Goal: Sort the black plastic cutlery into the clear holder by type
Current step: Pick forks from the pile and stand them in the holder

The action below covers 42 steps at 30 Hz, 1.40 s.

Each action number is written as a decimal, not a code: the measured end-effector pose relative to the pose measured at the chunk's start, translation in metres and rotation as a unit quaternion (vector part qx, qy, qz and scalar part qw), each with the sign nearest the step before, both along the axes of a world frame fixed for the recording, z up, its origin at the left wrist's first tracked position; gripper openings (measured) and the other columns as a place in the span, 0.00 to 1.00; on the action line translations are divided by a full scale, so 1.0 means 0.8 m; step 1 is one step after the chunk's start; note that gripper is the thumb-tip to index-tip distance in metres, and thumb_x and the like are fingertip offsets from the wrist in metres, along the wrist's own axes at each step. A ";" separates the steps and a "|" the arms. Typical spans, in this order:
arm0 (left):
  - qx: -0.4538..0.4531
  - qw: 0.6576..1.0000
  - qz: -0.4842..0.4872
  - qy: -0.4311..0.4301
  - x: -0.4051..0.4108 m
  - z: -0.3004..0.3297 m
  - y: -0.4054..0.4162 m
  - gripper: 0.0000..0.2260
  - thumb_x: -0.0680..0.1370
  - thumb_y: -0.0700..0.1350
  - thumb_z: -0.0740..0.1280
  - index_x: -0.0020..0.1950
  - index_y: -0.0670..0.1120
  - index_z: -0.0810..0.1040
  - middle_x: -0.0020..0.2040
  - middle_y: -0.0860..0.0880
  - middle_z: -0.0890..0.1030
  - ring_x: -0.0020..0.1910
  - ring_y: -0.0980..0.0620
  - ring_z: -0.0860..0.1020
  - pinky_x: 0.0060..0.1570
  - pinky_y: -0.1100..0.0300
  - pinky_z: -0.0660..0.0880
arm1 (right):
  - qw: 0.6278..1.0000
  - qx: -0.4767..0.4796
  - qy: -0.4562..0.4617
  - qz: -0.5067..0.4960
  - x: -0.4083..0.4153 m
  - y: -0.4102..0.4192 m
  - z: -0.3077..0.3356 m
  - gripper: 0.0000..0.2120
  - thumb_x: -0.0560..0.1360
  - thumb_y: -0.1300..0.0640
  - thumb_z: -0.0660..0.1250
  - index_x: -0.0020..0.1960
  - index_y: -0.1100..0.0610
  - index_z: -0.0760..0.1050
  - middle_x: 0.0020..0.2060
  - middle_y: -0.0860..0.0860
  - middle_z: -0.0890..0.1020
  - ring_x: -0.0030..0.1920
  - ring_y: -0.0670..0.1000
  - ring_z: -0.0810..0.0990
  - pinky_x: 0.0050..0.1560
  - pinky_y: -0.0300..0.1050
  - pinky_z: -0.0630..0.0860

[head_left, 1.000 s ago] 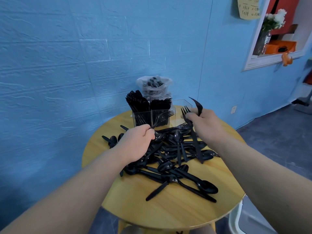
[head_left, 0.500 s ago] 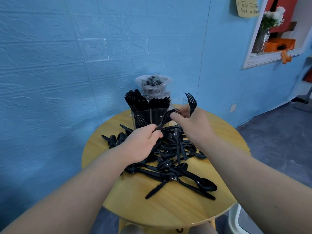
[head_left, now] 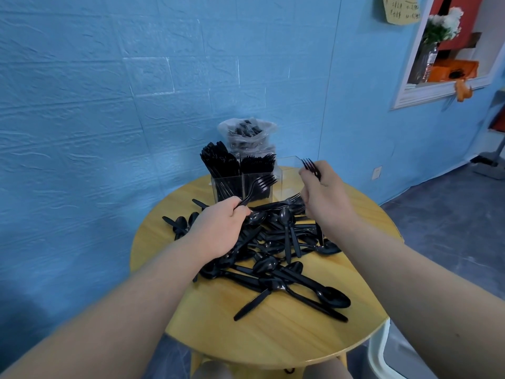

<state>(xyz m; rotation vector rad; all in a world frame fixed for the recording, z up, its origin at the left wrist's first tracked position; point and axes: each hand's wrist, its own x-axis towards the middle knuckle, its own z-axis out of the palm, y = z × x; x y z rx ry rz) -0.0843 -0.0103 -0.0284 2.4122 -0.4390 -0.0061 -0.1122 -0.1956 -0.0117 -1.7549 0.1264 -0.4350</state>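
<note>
1. blue wall behind the round surface [head_left: 273,337]; clear holder [head_left: 243,184] at its far edge.
2. left hand [head_left: 218,228] has lifted one fork [head_left: 259,186] toward the holder's front — right hand [head_left: 325,198] still grasps another fork [head_left: 310,166] beside the holder.
3. cutlery pile [head_left: 276,255] before the holder remains — sorting continues.

The person is showing two bare forearms, with no sleeves reaching into view. The left hand [head_left: 218,228] and the right hand [head_left: 325,198] are wearing no gloves, rings, watches or bands. Both wrists are showing bare and unmarked too.
</note>
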 end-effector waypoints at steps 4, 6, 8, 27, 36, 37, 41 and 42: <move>-0.026 1.000 0.005 0.007 0.000 0.002 -0.002 0.12 0.83 0.46 0.52 0.51 0.50 0.75 0.28 0.52 0.66 0.27 0.52 0.66 0.31 0.57 0.64 | 0.999 0.030 0.009 0.021 0.001 0.007 0.002 0.11 0.78 0.60 0.51 0.44 0.58 0.71 0.28 0.53 0.64 0.26 0.49 0.61 0.26 0.42 0.59; -0.034 0.999 0.000 0.006 -0.001 0.002 -0.002 0.12 0.83 0.46 0.51 0.52 0.51 0.75 0.29 0.51 0.67 0.30 0.50 0.67 0.33 0.56 0.65 | 1.000 -0.009 0.019 0.017 0.002 0.007 0.003 0.14 0.78 0.61 0.53 0.45 0.62 0.77 0.31 0.55 0.66 0.31 0.52 0.65 0.31 0.47 0.66; -0.037 0.999 -0.003 0.007 0.000 0.001 -0.002 0.13 0.83 0.46 0.51 0.52 0.52 0.74 0.31 0.50 0.69 0.32 0.49 0.69 0.35 0.55 0.67 | 0.999 -0.022 0.022 0.031 0.002 0.008 0.004 0.11 0.78 0.63 0.58 0.46 0.58 0.80 0.33 0.56 0.72 0.34 0.53 0.68 0.34 0.47 0.71; 0.009 0.994 -0.105 0.015 0.002 0.000 -0.014 0.10 0.83 0.51 0.54 0.51 0.49 0.73 0.31 0.52 0.70 0.26 0.56 0.66 0.27 0.63 0.65 | 0.969 -0.239 -0.050 -0.025 0.013 0.018 -0.016 0.17 0.79 0.55 0.62 0.67 0.52 0.72 0.51 0.49 0.82 0.50 0.49 0.80 0.54 0.47 0.77; 0.108 0.978 -0.064 -0.170 0.034 0.019 -0.024 0.11 0.82 0.53 0.54 0.47 0.49 0.70 0.38 0.52 0.76 0.38 0.51 0.75 0.37 0.56 0.72 | 0.995 -0.067 -0.068 0.012 0.035 0.004 0.003 0.09 0.78 0.63 0.63 0.54 0.56 0.80 0.38 0.44 0.82 0.37 0.39 0.81 0.47 0.35 0.77; 0.098 0.974 -0.053 -0.195 0.043 0.023 -0.024 0.10 0.81 0.53 0.56 0.50 0.50 0.71 0.43 0.54 0.76 0.43 0.52 0.75 0.42 0.58 0.72 | 0.991 -0.097 -0.091 -0.009 0.044 -0.001 0.011 0.09 0.78 0.62 0.64 0.52 0.55 0.81 0.37 0.43 0.82 0.38 0.41 0.81 0.47 0.37 0.78; 0.116 0.949 0.017 -0.292 0.090 0.035 -0.013 0.19 0.79 0.55 0.60 0.69 0.51 0.68 0.66 0.53 0.70 0.67 0.50 0.63 0.65 0.53 0.63 | 0.937 -0.259 -0.198 -0.127 0.086 -0.029 0.055 0.09 0.78 0.61 0.63 0.53 0.56 0.81 0.39 0.47 0.82 0.36 0.45 0.77 0.42 0.38 0.72; 0.134 0.945 0.023 -0.298 0.100 0.037 -0.010 0.21 0.79 0.56 0.60 0.71 0.52 0.67 0.69 0.53 0.69 0.68 0.50 0.61 0.65 0.52 0.62 | 0.916 -0.301 -0.221 -0.144 0.098 -0.036 0.065 0.10 0.78 0.61 0.62 0.53 0.57 0.81 0.40 0.50 0.83 0.36 0.48 0.77 0.40 0.41 0.72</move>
